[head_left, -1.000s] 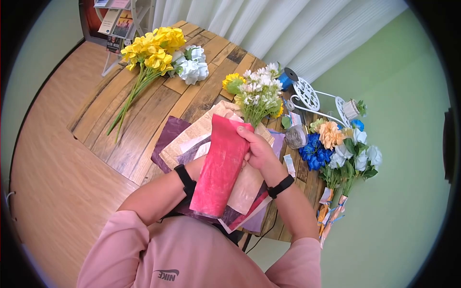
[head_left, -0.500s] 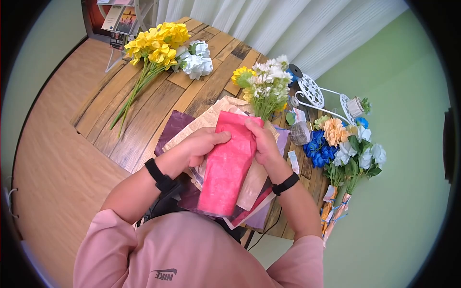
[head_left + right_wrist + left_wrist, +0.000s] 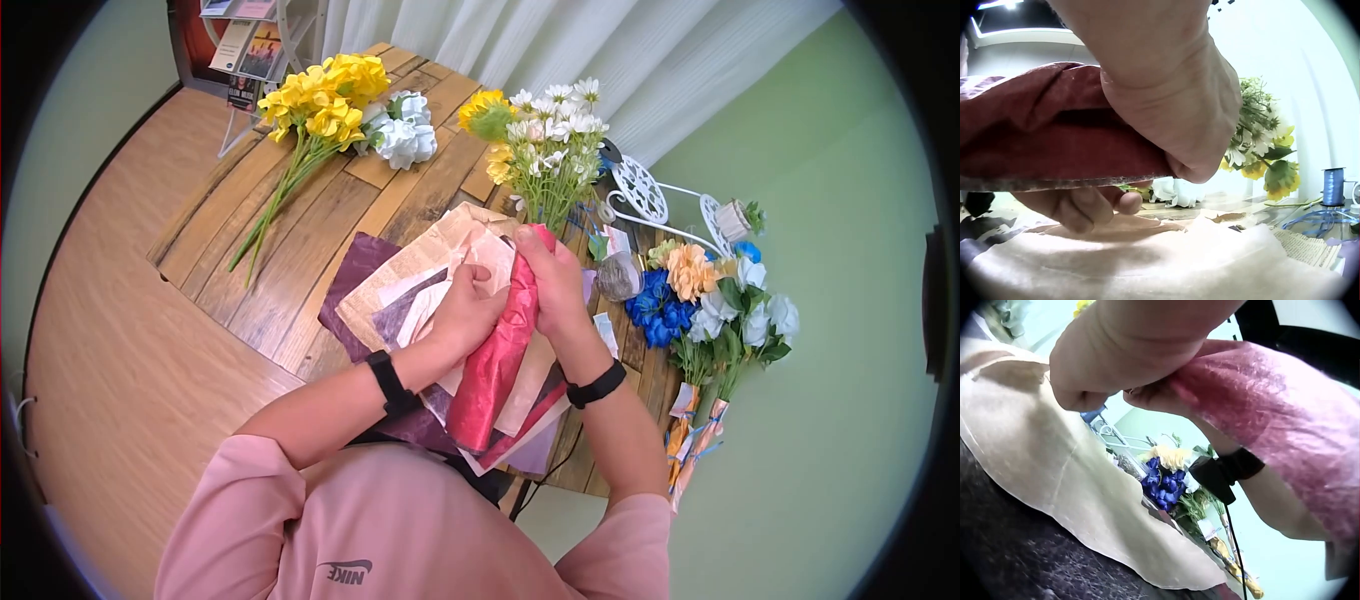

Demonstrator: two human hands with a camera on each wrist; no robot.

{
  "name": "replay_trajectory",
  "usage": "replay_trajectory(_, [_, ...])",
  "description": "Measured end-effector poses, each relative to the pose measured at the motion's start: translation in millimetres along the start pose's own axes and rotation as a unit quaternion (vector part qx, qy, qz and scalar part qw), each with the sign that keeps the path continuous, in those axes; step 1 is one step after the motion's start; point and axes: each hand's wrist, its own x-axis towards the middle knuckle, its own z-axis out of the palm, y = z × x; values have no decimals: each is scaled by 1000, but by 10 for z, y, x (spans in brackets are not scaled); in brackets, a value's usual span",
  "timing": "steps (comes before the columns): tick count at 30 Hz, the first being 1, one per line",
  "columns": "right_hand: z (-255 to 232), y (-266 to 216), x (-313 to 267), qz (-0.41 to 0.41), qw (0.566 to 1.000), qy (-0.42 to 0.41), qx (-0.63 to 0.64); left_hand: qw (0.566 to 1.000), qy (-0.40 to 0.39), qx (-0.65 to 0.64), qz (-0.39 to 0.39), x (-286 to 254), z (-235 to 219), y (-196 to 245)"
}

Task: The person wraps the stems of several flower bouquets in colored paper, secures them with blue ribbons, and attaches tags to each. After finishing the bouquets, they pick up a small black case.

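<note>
My right hand (image 3: pixel 560 280) grips a narrow roll of crinkled red wrapping paper (image 3: pixel 490 385), its thumb along the top end. Out of that end rise the green stems and blooms of a bouquet (image 3: pixel 560 140), white flowers with yellow ones. Bent at the fingers, my left hand (image 3: pixel 468 310) lies against the roll's left side; I cannot tell whether it pinches the paper. The right wrist view shows left fingers (image 3: pixel 1085 209) just below the red paper's edge. Cream wrapping sheets (image 3: pixel 430 250) lie loosely under both hands, with dark purple paper (image 3: pixel 350 285) beneath.
Yellow flowers (image 3: pixel 330 100) and pale blue ones (image 3: pixel 405 135) lie at the table's back left. To the right are blue flowers (image 3: pixel 655 310), peach and white blooms, and two stem bundles wrapped in orange paper. A white scrollwork stand (image 3: pixel 640 190) and a blue ribbon spool (image 3: pixel 1333 187) stand behind.
The broad red sheet has become a narrow roll around the stems. My left hand was on the sheet's face and is now at the roll's left side. The bouquet has shifted slightly.
</note>
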Motion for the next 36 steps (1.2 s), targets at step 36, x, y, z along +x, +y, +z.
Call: replay_trajectory(36, [45,2,58,-38,995,94,18,957,-235,-165,-46,60,-230,504])
